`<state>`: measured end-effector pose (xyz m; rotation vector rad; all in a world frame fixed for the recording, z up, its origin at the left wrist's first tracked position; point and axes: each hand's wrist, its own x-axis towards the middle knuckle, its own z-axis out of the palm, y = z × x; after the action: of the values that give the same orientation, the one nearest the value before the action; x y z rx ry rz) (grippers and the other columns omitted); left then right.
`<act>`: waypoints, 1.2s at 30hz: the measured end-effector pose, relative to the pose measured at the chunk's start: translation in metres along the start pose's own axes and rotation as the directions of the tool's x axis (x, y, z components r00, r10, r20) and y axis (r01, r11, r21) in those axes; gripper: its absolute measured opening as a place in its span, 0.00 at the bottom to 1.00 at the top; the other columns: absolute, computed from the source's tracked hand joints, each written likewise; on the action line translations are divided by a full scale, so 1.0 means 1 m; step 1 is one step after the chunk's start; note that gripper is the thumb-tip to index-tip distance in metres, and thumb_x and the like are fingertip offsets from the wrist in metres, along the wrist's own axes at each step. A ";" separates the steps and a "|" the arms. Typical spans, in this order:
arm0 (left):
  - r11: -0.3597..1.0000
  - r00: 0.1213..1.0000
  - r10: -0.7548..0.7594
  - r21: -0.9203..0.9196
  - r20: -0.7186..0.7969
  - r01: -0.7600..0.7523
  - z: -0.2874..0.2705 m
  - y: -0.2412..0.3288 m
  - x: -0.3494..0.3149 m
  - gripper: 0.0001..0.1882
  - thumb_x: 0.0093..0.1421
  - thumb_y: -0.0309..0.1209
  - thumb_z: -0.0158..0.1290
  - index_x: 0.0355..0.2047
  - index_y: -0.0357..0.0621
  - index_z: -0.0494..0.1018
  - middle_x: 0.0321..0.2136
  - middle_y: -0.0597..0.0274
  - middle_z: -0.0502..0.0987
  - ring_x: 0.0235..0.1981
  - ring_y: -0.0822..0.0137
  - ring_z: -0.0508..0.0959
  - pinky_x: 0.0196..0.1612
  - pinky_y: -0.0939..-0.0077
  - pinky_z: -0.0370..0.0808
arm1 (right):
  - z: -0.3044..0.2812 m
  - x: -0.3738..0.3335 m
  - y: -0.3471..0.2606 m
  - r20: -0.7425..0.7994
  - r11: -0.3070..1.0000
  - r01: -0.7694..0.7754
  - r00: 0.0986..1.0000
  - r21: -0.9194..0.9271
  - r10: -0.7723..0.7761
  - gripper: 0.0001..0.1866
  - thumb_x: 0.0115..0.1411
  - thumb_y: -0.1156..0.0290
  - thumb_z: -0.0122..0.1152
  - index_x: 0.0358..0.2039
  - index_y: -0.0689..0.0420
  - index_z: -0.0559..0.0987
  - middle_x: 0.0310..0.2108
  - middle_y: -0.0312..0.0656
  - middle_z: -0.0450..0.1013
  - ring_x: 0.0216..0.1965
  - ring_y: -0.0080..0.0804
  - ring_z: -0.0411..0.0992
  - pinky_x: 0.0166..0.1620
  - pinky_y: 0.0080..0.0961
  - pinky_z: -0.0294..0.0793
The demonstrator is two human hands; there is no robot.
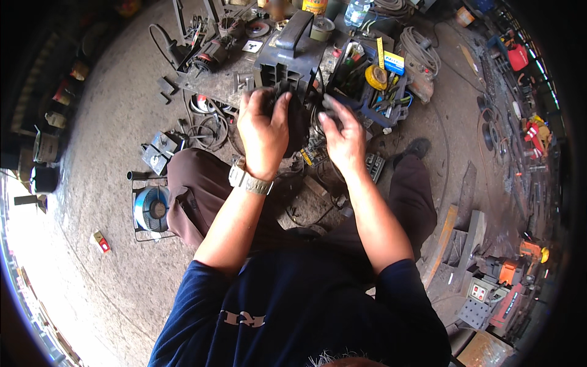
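Left grip [265,129] — at handled metal box [287,56], hold unclear | right grip [347,136] — fingers parted, near toolbox [374,116]

Two hands show, one left hand [264,131] and one right hand [347,139]. There are two sleeves [199,287], one watch [247,179], one shoe [418,147], one handled block [288,57], one toolbox [375,117], one tape measure [375,77], one clear bottle [356,12] and one fan [151,208].

The floor [116,238] is grey, worn concrete. Bright light [36,257] falls at the lower left and whitens the adjacent surface; the upper left edge is dark. A desk [223,88] stands ahead. A blue fan [150,208] stands at left. Metal bars [472,238] lie at right.
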<state>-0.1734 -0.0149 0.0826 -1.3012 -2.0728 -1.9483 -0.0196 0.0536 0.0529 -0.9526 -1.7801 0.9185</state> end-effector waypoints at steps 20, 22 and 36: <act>1.000 0.991 -0.011 0.007 0.136 0.010 0.024 -0.037 -0.004 0.09 0.57 0.25 0.68 0.34 0.34 0.80 0.29 0.53 0.79 0.30 0.58 0.80 0.37 0.69 0.75 | 0.011 0.035 0.000 0.077 0.971 0.233 0.970 -0.053 -0.229 0.10 0.60 0.76 0.69 0.42 0.63 0.87 0.41 0.46 0.80 0.46 0.42 0.81 0.50 0.30 0.79; 0.999 0.987 -0.018 0.033 0.163 0.013 0.021 -0.040 -0.003 0.08 0.58 0.25 0.68 0.35 0.34 0.81 0.30 0.54 0.80 0.31 0.60 0.80 0.38 0.70 0.76 | 0.006 0.039 0.001 0.104 0.965 0.252 0.964 -0.072 -0.244 0.10 0.61 0.75 0.69 0.43 0.62 0.86 0.41 0.46 0.80 0.46 0.41 0.81 0.50 0.30 0.79; 0.999 0.990 0.026 -0.041 0.138 -0.020 0.024 -0.034 0.006 0.09 0.58 0.25 0.68 0.32 0.34 0.78 0.29 0.55 0.79 0.29 0.62 0.79 0.37 0.70 0.75 | 0.010 0.060 -0.002 0.078 0.996 0.031 0.996 0.079 -0.037 0.15 0.66 0.67 0.68 0.49 0.62 0.83 0.35 0.48 0.84 0.37 0.27 0.83 0.42 0.26 0.80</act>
<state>-0.1840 0.0128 0.0528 -1.5025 -2.0781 -1.9514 -0.0474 0.1042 0.0728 -0.8441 -1.8075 1.0088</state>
